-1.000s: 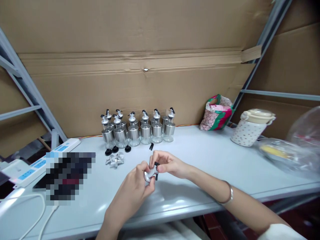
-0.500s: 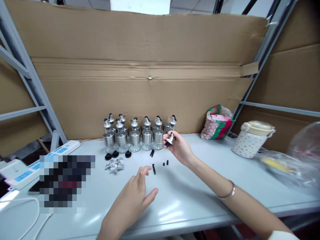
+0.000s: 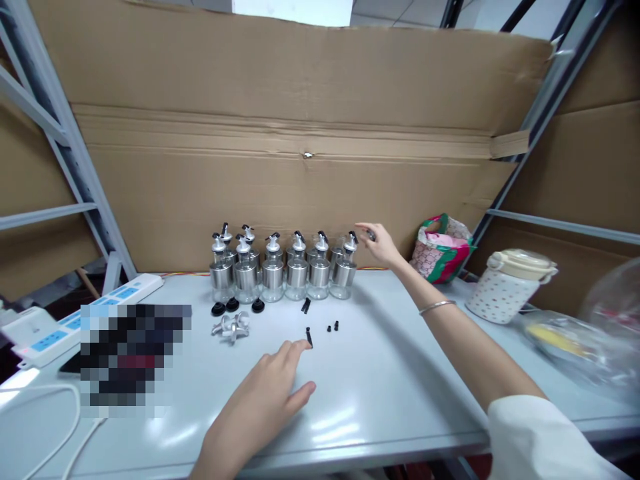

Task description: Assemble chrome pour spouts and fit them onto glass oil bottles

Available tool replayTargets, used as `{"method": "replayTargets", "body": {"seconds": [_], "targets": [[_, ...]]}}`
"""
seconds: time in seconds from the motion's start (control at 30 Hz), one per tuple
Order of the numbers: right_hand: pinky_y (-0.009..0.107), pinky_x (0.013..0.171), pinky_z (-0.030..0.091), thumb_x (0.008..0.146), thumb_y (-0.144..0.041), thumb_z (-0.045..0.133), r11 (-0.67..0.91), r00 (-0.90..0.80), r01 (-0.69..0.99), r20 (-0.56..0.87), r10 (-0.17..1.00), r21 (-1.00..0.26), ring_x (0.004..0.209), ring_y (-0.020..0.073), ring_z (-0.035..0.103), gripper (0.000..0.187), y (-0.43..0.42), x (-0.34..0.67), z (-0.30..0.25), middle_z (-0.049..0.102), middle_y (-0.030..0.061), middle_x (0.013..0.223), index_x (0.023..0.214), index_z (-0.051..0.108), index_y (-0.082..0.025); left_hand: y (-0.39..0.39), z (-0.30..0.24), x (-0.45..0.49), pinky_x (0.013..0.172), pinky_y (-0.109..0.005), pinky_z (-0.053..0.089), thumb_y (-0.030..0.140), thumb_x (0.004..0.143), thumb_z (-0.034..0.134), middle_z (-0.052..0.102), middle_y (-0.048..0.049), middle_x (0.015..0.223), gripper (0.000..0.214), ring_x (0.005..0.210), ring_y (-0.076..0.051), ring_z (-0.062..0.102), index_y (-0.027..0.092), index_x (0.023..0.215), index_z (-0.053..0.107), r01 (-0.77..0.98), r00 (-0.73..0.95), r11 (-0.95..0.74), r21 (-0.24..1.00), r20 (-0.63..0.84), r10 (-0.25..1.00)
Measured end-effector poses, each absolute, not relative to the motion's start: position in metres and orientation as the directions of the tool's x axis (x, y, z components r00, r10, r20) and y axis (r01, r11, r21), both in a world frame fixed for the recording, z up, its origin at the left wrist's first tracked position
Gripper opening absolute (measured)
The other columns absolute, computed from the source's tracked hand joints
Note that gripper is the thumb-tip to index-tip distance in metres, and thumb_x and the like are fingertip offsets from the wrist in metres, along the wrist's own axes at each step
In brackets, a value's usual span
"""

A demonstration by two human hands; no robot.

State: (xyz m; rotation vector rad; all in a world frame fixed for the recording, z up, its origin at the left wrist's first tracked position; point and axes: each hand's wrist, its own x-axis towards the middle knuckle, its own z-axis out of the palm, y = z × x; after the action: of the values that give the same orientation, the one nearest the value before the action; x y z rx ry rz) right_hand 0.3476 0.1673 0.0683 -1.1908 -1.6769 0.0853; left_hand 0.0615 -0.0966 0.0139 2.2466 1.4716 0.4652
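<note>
My right hand point(image 3: 381, 244) is stretched out to the right end of a cluster of small glass-and-steel dispenser bottles point(image 3: 280, 270). It pinches a small silver pourer cap point(image 3: 371, 235) just beyond the last bottle. My left hand point(image 3: 273, 390) rests open on the grey table point(image 3: 400, 373), its fingertips almost at a small black stick-shaped part point(image 3: 309, 337). Two tiny black pieces point(image 3: 333, 327) and another black part point(image 3: 305, 305) lie close by. Loose silver pourer spouts point(image 3: 231, 327) and three black round caps point(image 3: 231, 307) sit in front of the bottles.
A white power strip point(image 3: 75, 320) and a pixelated patch point(image 3: 133, 357) are at the left. A patterned bag point(image 3: 440, 248), a white dotted container point(image 3: 507, 283) and a clear plastic bag point(image 3: 590, 320) stand at the right. Cardboard point(image 3: 300, 133) backs the table.
Both hands held the pourer cap together a second ago. My left hand let go and lowered to the table. My right hand carried the cap away to the right end of the bottles.
</note>
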Motion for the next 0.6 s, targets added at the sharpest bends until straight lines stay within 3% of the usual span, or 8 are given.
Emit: {"method": "replayTargets", "body": {"seconds": [0.13,0.3,0.4,0.5,0.6], "targets": [[0.028,0.077,0.044,0.063,-0.009,0.058,0.493,-0.124,0.693,0.587,0.800,-0.526,0.076,0.0180,0.058,0.030,0.179,0.339,0.053,0.065,0.0054,0.083,0.090,0.066,-0.018,-0.096,0.013,0.061,0.087,-0.034,0.043,0.028,0.090,0.043,0.059,-0.0081,0.116,0.038,0.101,-0.024,0.057,0.022,0.128,0.045,0.798,0.391,-0.354,0.488,0.027,0.920],[0.028,0.070,0.043,0.064,-0.012,0.057,0.398,0.027,0.727,0.602,0.798,-0.560,0.072,0.0184,0.057,0.027,0.180,0.332,0.033,0.066,0.0044,0.078,0.090,0.058,-0.019,-0.096,0.014,0.061,0.086,-0.036,0.044,0.028,0.091,0.042,0.059,-0.0077,0.116,0.035,0.099,-0.024,0.058,0.022,0.125,0.047,0.804,0.411,-0.381,0.457,0.037,0.911],[0.031,0.072,0.043,0.070,-0.024,0.056,0.344,0.206,0.715,0.654,0.728,-0.608,0.074,0.0189,0.056,0.017,0.169,0.340,0.027,0.064,0.0059,0.083,0.087,0.053,-0.020,-0.094,0.013,0.061,0.085,-0.037,0.046,0.028,0.091,0.043,0.059,-0.0082,0.115,0.037,0.098,-0.024,0.059,0.021,0.126,0.046,0.795,0.408,-0.405,0.452,0.097,0.908],[0.034,0.077,0.044,0.076,-0.030,0.049,0.315,0.397,0.685,0.699,0.595,-0.657,0.079,0.0192,0.055,0.022,0.151,0.351,0.034,0.060,0.0085,0.089,0.093,0.048,-0.017,-0.093,0.011,0.061,0.087,-0.038,0.047,0.029,0.089,0.045,0.058,-0.0094,0.117,0.040,0.101,-0.024,0.059,0.020,0.129,0.043,0.773,0.405,-0.428,0.468,0.154,0.901],[0.031,0.080,0.044,0.079,-0.034,0.051,0.374,0.453,0.673,0.756,0.474,-0.638,0.084,0.0165,0.056,0.023,0.127,0.352,0.051,0.057,0.0054,0.093,0.095,0.047,-0.019,-0.094,0.008,0.060,0.091,-0.039,0.047,0.029,0.089,0.046,0.054,-0.0104,0.121,0.045,0.107,-0.024,0.058,0.021,0.131,0.035,0.726,0.433,-0.472,0.500,0.201,0.879]]}}
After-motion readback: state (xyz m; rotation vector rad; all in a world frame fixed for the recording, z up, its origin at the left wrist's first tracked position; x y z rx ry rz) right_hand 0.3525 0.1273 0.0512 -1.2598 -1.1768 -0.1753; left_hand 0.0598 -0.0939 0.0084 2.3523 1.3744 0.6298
